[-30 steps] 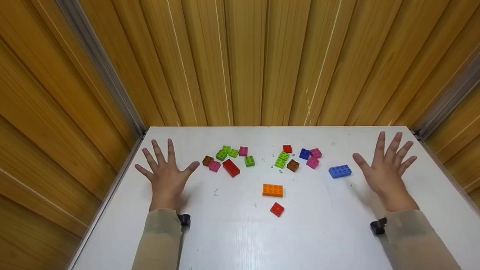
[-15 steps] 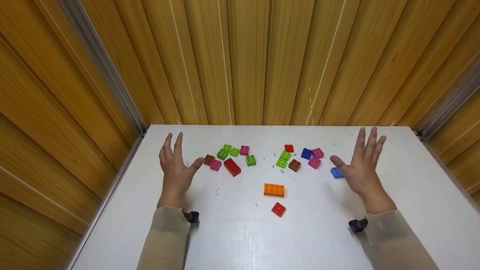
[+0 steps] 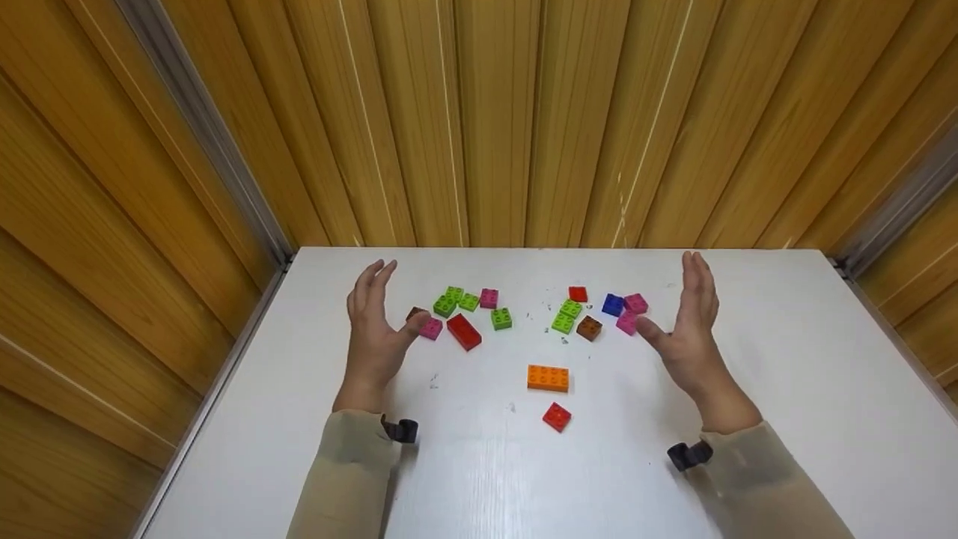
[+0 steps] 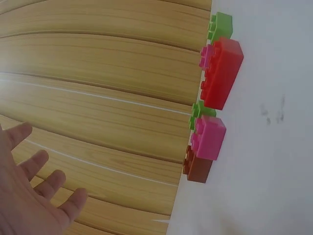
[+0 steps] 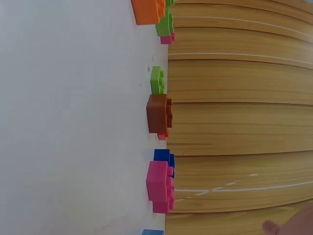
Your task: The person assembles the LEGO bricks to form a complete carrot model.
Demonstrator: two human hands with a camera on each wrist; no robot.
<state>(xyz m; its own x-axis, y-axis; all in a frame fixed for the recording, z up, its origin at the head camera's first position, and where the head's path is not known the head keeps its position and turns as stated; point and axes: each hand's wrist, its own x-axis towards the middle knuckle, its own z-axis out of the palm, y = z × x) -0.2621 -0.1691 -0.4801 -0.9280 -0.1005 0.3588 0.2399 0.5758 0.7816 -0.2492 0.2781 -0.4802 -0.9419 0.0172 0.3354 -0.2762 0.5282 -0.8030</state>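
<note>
My left hand (image 3: 374,337) hovers above the left part of the table, fingers extended and thumb spread, holding nothing. In the head view its thumb overlaps a brown toy brick (image 3: 414,312) and a pink brick (image 3: 430,329). Just right of these lie a long red brick (image 3: 464,332) and several green bricks (image 3: 444,305). My right hand (image 3: 692,344) is raised at the right, also holding nothing, its thumb tip overlapping a pink brick (image 3: 626,323). A light blue brick (image 5: 152,232) peeks in at the right wrist view's lower edge; the hand hides it in the head view.
An orange brick (image 3: 548,378) and a small red brick (image 3: 557,417) lie mid-table between the hands. Farther back are a dark blue brick (image 3: 613,305) and another brown brick (image 3: 589,328). Wood-patterned panels (image 3: 494,127) rise behind the white table (image 3: 479,479).
Both hands have moved inward, the left to the right and the right to the left, turning so the palms face each other more. The bricks have stayed in place.
</note>
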